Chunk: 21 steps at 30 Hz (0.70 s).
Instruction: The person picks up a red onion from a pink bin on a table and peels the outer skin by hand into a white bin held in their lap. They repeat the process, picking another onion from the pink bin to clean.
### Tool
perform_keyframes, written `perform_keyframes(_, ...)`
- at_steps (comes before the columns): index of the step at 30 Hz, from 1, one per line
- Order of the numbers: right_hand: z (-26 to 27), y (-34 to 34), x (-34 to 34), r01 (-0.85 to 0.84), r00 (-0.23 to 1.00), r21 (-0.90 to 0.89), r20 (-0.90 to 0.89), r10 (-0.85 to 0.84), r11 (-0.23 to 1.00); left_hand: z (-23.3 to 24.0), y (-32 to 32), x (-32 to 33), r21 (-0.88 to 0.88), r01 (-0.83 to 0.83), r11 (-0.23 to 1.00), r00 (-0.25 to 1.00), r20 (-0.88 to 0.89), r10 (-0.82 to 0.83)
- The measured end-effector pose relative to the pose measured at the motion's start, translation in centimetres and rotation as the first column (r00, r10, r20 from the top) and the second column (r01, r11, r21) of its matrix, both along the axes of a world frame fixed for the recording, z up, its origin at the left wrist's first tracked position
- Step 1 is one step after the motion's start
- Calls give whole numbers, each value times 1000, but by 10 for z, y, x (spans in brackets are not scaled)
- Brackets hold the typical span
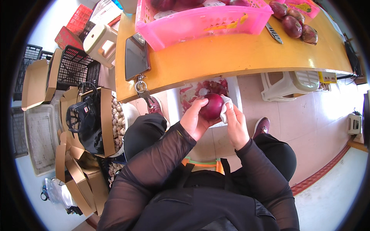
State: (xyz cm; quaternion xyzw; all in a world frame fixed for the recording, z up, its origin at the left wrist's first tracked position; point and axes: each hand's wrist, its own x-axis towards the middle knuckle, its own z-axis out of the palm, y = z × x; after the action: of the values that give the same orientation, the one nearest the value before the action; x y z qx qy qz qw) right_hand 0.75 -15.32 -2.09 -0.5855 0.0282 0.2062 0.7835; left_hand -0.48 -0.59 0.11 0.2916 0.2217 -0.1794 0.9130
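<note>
A shiny red onion rests in my left hand, with the thumb along its upper left side. My right hand pinches a white cloth or tissue against the onion's right side. Both hands are over a white box on the floor that holds loose red onion skins. Beyond them, a pink plastic basket with several red onions stands on the yellow wooden table. More red onions lie at the table's right, beside a grey knife handle.
A smartphone and keys lie at the table's left edge. On my left are a white basket of garlic, cardboard boxes, black crates and a beige stool. Another plastic stool is under the table's right side.
</note>
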Motion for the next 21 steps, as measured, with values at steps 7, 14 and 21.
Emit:
perform_keyframes(7, 12, -1, 2, 287, 622, -506, 744, 244, 813, -7, 3, 6, -126, -72, 989, 996, -69, 64)
perform_keyframes(14, 27, 1, 6, 152, 421, -612, 751, 509, 776, -17, -4, -6, -64, 64, 996, 998, 32, -62)
perform_keyframes(21, 15, -12, 25, -83, 799, -409, 517, 306, 909, -11, 4, -6, 523, 207, 827, 867, 294, -403)
